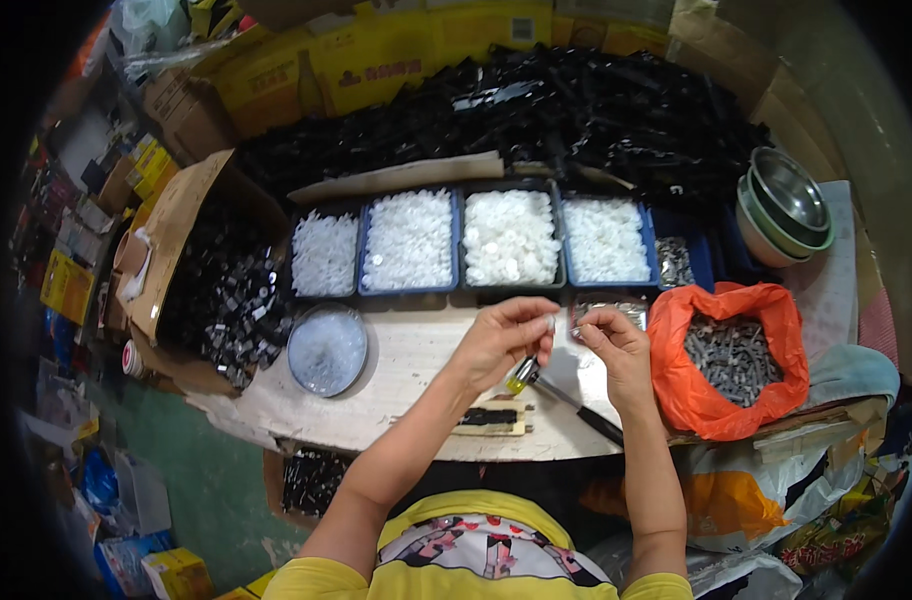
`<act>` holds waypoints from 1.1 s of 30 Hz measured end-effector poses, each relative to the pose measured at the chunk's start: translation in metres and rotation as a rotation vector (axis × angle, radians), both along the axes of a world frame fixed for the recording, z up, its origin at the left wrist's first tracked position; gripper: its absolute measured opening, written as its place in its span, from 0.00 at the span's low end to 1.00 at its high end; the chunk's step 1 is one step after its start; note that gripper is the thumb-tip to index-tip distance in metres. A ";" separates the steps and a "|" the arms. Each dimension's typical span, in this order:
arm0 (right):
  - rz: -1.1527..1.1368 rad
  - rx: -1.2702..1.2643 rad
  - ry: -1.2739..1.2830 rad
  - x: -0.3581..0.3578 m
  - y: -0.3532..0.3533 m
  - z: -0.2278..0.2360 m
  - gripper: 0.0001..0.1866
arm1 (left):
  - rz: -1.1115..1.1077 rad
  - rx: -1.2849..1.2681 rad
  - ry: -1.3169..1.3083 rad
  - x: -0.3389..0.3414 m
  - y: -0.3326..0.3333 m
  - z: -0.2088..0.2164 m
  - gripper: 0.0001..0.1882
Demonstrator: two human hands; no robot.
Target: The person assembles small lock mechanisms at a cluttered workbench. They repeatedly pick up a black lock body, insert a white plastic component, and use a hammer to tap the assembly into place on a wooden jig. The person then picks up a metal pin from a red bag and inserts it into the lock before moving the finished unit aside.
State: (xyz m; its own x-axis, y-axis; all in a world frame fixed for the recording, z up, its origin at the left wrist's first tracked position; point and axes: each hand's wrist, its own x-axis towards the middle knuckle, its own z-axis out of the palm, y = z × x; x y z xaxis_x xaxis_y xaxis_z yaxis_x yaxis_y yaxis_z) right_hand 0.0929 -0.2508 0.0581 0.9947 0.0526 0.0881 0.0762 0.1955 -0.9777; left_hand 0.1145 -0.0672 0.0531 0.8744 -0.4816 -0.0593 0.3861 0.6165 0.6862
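Observation:
My left hand [506,342] is closed, thumb and index finger pinching a small white plastic piece. Just under its other fingers is a clear yellow tool handle [521,378]; I cannot tell whether they grip it or it lies on the table. Close by on the right, my right hand [616,345] pinches something too small to make out, its fingertips apart from the left ones. Nearer to me, a pale jig [521,420] holds black strips. A dark-handled rod-like tool [586,412] slants across the table [406,350] between my forearms.
Beyond my hands stands a row of blue trays [412,288] of small white plastic parts. At right, an orange bag [666,345] holds grey metal pieces, with stacked bowls [791,205] behind. At left are a round dish [326,350] and a carton [181,235] of black parts.

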 end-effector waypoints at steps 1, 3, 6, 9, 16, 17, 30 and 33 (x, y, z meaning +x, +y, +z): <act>0.031 0.019 0.017 -0.005 0.009 0.002 0.04 | 0.003 -0.066 0.006 -0.012 0.004 -0.006 0.09; 0.079 0.050 0.028 -0.013 0.026 0.002 0.04 | 0.026 -0.143 -0.003 -0.032 0.012 -0.012 0.06; 0.138 0.096 0.079 -0.019 0.041 0.002 0.06 | 0.069 -0.135 -0.032 -0.047 0.023 -0.016 0.06; 0.180 0.106 0.104 -0.023 0.049 0.000 0.07 | 0.095 -0.114 -0.064 -0.053 0.031 -0.020 0.06; 0.258 0.144 0.173 -0.026 0.059 0.005 0.07 | 0.187 -0.035 -0.153 -0.060 0.036 -0.020 0.05; 0.283 0.156 0.188 -0.028 0.060 0.008 0.07 | 0.221 0.029 -0.193 -0.061 0.037 -0.021 0.05; -0.027 -0.759 -0.612 -0.041 0.082 0.002 0.07 | 0.633 0.720 -0.718 -0.084 0.052 -0.033 0.05; 0.040 -0.817 -0.610 -0.051 0.079 0.005 0.08 | 0.715 0.833 -0.849 -0.086 0.056 -0.033 0.07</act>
